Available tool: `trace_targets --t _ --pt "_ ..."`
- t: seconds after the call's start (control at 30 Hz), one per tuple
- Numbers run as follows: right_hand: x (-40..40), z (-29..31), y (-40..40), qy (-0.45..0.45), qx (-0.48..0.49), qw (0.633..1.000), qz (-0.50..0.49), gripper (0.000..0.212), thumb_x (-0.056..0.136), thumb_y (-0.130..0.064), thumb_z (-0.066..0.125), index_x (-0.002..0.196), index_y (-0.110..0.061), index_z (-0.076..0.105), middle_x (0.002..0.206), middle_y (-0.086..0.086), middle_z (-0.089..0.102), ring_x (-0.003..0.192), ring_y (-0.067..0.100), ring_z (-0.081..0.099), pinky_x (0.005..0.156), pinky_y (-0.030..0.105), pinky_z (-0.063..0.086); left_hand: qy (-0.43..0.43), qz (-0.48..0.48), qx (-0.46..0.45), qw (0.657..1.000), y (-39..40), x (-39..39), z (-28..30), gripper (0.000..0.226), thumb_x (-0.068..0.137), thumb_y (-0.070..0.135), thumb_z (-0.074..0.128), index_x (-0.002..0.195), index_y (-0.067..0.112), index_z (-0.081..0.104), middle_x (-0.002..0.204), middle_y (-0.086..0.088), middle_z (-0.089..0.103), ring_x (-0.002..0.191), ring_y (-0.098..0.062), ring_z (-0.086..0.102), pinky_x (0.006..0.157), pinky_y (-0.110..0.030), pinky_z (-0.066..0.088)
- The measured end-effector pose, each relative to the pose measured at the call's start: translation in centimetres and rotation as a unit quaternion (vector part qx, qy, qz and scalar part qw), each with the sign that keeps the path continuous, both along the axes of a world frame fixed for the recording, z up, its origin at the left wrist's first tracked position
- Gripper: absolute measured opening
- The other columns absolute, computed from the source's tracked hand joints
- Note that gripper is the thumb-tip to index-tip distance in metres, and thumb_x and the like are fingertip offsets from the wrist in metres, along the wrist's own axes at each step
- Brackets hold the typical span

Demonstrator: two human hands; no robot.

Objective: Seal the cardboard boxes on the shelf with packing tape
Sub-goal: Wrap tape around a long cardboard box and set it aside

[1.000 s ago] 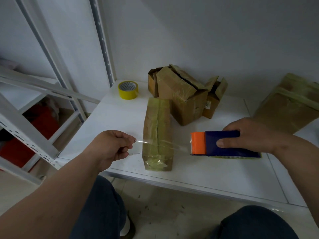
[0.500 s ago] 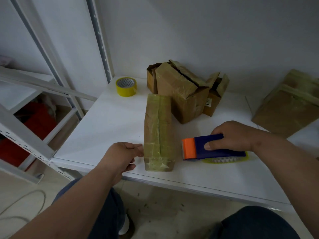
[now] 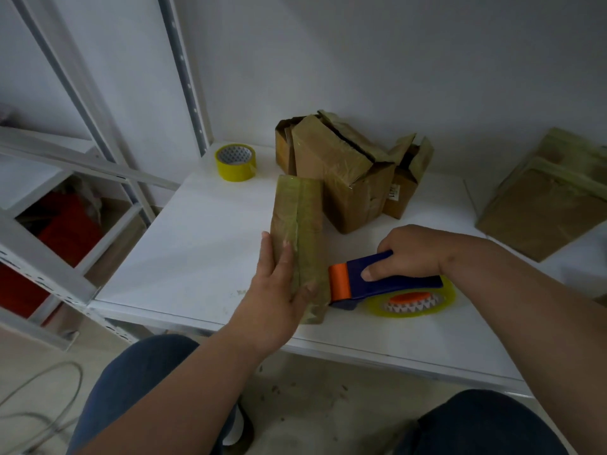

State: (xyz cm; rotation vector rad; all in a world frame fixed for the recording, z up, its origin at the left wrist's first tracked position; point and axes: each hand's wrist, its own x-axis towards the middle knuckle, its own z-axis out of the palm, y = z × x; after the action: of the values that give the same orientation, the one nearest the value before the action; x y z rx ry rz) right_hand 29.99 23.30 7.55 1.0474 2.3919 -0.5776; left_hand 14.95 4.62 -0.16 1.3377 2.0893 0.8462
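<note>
Shelving uprights [image 3: 184, 77] in white metal frame my left edge, with a red bin [image 3: 65, 224] visible below them. On the white shelf [image 3: 203, 244] a yellow tape roll [image 3: 235, 161] sits near the back corner. My left hand [image 3: 279, 284] lies flat with straight fingers on the near end of the long narrow box [image 3: 300, 224], which runs front to back and is wrapped in glossy tape. Behind it and touching it stand two opened cardboard boxes [image 3: 345, 178] with loose flaps. Just right of the narrow box, my right hand [image 3: 410, 251] grips the blue handle of the tape dispenser [image 3: 377, 284], its orange end touching the box's side. Well apart at far right rests a flat taped parcel [image 3: 542, 205].
</note>
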Motion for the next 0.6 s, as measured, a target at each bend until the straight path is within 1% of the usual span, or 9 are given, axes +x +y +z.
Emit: trace_targets --t 0.03,0.07,0.13,0.2,0.3,0.4,0.47,0.53,0.6 --pt "-0.2 0.0 0.1 -0.006 -0.006 1.0 -0.007 0.044 0.077 -0.064 0.064 0.085 -0.021 0.068 0.087 0.0 0.065 0.079 0.015 0.062 0.072 0.031 0.05 -0.003 0.01 -0.006 1.0 0.1 0.2 -0.2 0.079 0.097 0.05 0.044 0.155 0.026 -0.004 0.158 0.009 -0.028 0.15 -0.015 0.004 0.113 -0.021 0.02" --pt "-0.5 0.0 0.3 -0.011 -0.012 1.0 -0.015 0.045 0.077 -0.063 0.065 0.086 -0.018 0.068 0.086 0.001 0.065 0.078 0.016 0.062 0.069 0.03 0.048 -0.005 0.015 -0.003 1.0 0.1 0.3 -0.2 0.081 0.097 0.049 0.045 0.155 0.025 -0.005 0.158 0.01 -0.029 0.15 -0.014 0.003 0.111 -0.019 0.018" --pt "-1.3 0.1 0.6 -0.019 -0.025 0.999 -0.034 0.043 0.074 -0.06 0.07 0.079 -0.018 0.065 0.083 0.002 0.064 0.076 0.017 0.061 0.066 0.029 0.045 -0.006 0.017 0.0 1.0 0.2 0.4 0.0 0.082 0.097 0.049 0.046 0.155 0.024 -0.006 0.158 0.011 -0.03 0.149 -0.012 0.004 0.109 -0.017 0.018" --pt "-2.1 0.3 0.9 -0.028 -0.046 0.996 -0.064 0.04 0.072 -0.057 0.073 0.078 -0.019 0.063 0.086 0.003 0.065 0.081 0.02 0.063 0.071 0.031 0.048 -0.002 0.016 -0.006 1.0 0.2 0.3 0.2 0.083 0.097 0.049 0.046 0.155 0.024 -0.008 0.157 0.011 -0.03 0.149 -0.012 0.004 0.111 -0.02 0.02" --pt "-2.4 0.0 1.2 -0.038 -0.068 0.993 -0.09 0.039 0.072 -0.055 0.074 0.083 -0.02 0.064 0.094 0.004 0.065 0.087 0.022 0.063 0.084 0.034 0.05 0.006 0.015 -0.011 1.0 0.1 0.4 0.3 0.082 0.097 0.049 0.046 0.155 0.024 -0.008 0.157 0.011 -0.03 0.15 -0.014 0.005 0.114 -0.024 0.022" --pt "-2.2 -1.3 0.7 -0.077 -0.05 0.991 -0.092 0.049 0.074 -0.054 0.072 0.1 -0.015 0.059 0.105 0.004 0.06 0.096 0.022 0.06 0.089 0.034 0.049 0.006 0.019 -0.015 1.0 0.1 0.2 0.3 0.082 0.097 0.05 0.045 0.155 0.024 -0.006 0.158 0.012 -0.029 0.15 -0.015 0.006 0.114 -0.025 0.023" --pt "-1.5 -1.8 0.5 -0.065 -0.036 0.991 -0.111 0.05 0.075 -0.054 0.072 0.1 -0.015 0.055 0.099 0.003 0.057 0.093 0.02 0.058 0.081 0.031 0.048 0.004 0.018 -0.016 1.0 0.2 0.1 0.2 0.082 0.097 0.051 0.045 0.155 0.023 -0.004 0.158 0.011 -0.028 0.15 -0.014 0.007 0.113 -0.024 0.023" --pt "-0.2 -1.4 0.5 -0.003 -0.032 0.987 -0.157 0.049 0.075 -0.058 0.071 0.09 -0.014 0.056 0.09 0.001 0.057 0.083 0.016 0.058 0.067 0.027 0.044 0.0 0.018 -0.016 1.0 0.2 0.0 0.3 0.082 0.096 0.051 0.046 0.155 0.023 -0.003 0.158 0.011 -0.028 0.15 -0.014 0.008 0.113 -0.024 0.024" --pt "1.6 -0.9 0.2 0.063 -0.025 0.981 -0.181 0.047 0.078 -0.059 0.068 0.084 -0.013 0.059 0.087 0.004 0.06 0.077 0.016 0.058 0.06 0.026 0.039 -0.004 0.024 -0.012 1.0 0.1 -0.2 0.1 0.082 0.096 0.052 0.046 0.155 0.024 -0.003 0.158 0.011 -0.028 0.15 -0.015 0.007 0.115 -0.025 0.023"
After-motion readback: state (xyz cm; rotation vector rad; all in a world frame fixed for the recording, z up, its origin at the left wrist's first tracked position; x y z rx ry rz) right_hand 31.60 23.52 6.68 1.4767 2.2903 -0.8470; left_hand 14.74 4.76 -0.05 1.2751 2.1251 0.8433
